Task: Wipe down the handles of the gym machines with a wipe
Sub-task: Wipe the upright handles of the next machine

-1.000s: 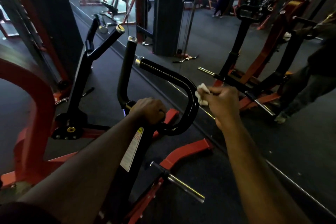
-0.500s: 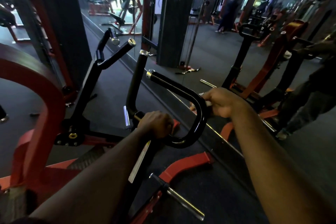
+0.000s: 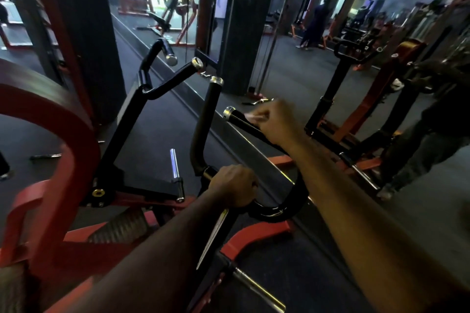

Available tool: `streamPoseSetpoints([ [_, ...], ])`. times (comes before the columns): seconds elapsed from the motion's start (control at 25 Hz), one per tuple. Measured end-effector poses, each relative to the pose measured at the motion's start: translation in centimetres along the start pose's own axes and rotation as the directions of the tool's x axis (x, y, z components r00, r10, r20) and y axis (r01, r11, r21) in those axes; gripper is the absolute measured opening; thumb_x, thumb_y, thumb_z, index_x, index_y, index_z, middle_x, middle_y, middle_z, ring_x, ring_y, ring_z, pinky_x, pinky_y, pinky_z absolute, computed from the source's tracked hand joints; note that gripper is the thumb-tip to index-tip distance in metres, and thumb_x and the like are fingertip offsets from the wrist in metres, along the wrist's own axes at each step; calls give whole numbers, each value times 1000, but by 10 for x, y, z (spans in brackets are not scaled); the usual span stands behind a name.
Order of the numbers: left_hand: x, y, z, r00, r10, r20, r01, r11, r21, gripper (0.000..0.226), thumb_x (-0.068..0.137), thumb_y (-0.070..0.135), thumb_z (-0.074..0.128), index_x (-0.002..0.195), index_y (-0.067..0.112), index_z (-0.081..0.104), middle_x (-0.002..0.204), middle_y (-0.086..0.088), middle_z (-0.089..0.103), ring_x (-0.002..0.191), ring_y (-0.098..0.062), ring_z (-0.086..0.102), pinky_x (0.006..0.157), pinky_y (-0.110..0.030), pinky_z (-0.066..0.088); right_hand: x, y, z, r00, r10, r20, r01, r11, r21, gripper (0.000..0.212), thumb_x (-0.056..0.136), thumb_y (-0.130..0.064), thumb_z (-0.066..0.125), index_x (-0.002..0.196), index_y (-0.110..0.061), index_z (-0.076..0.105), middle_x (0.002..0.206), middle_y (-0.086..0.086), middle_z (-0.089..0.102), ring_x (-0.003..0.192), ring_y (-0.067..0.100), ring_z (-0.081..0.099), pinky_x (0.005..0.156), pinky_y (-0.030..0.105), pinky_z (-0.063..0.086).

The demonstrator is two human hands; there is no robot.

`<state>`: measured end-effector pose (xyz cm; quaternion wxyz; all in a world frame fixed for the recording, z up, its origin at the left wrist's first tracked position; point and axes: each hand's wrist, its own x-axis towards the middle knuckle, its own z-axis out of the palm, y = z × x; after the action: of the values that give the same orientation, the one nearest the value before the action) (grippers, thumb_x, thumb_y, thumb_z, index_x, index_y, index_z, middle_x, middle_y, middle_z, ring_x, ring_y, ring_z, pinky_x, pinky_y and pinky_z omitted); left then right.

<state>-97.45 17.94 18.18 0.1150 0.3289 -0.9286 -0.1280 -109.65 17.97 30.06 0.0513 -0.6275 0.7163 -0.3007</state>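
A black U-shaped handle with chrome end caps rises from a red and black gym machine. My left hand grips the bottom of this handle where it meets the machine's arm. My right hand is wrapped round the right bar of the handle near its chrome cap, holding a white wipe against the bar. The wipe is blurred and mostly hidden under my fingers.
A second black handle stands to the left behind a chrome peg. A red frame curves at the left. A mirror wall runs along the right, reflecting a person and machines. A dark pillar stands behind.
My right hand, first off the bend with the wipe, closed on the bar and slid up toward the chrome cap. My left hand kept its grip.
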Motion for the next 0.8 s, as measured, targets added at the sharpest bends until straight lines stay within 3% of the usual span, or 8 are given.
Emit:
streamPoseSetpoints([
  [0.12,0,-4,0,1000,29,4,-29,1000,12,26,86,31,51,99,23,72,102,-6,71,93,-32,66,74,-34,47,-51,18,-29,981,-176,-76,154,960,-236,21,77,4,72,93,-8,78,98,7,75,85,21,69,75,25,53],
  [0.2,0,-5,-2,999,53,10,-53,999,-1,24,87,30,50,93,19,70,98,-7,70,89,-31,66,70,-33,45,-77,25,-31,931,-361,-54,284,810,-514,21,65,6,78,82,-7,78,95,14,73,85,33,67,67,38,56],
  [0.28,-2,-8,-3,999,39,27,-37,998,-59,22,88,30,50,88,18,69,94,-7,69,87,-29,66,68,-32,43,-87,25,-16,924,-380,46,310,673,-671,18,63,1,81,79,-6,75,97,16,69,90,37,64,64,40,56],
  [0.48,-9,-14,0,991,107,-81,-117,984,-136,28,81,31,44,79,14,67,82,-10,68,77,-34,66,63,-34,44,-42,-1,19,929,-371,-13,310,795,-521,17,75,-1,70,92,-5,73,100,15,63,91,34,59,73,44,55],
  [0.6,-29,-42,24,873,194,-447,-269,957,-110,21,88,31,56,80,14,66,86,-6,66,86,-27,61,75,-36,45,-27,-30,64,926,-375,-52,345,893,-287,23,85,-10,68,107,-4,72,118,17,57,102,29,58,88,37,52],
  [0.68,-51,-67,44,791,-78,-607,-130,947,-292,37,86,48,66,104,16,63,114,-3,53,110,-19,47,92,-31,42,-27,-37,93,927,-375,6,366,901,-235,25,90,-9,62,114,-4,70,122,16,53,106,25,57,91,32,51],
  [0.72,-63,-74,48,762,-291,-578,-36,872,-488,55,79,56,72,116,18,56,122,2,43,115,-15,42,96,-25,40,-25,-37,103,915,-401,39,397,881,-256,28,89,-6,62,116,-5,70,121,15,54,104,25,58,89,32,52],
  [0.8,-72,-76,47,763,-572,-301,66,533,-844,84,67,51,85,132,22,40,127,9,39,113,-4,49,91,-18,46,-16,-37,114,898,-430,93,436,843,-314,37,83,-1,65,120,-6,68,116,14,58,102,27,60,82,32,53],
])
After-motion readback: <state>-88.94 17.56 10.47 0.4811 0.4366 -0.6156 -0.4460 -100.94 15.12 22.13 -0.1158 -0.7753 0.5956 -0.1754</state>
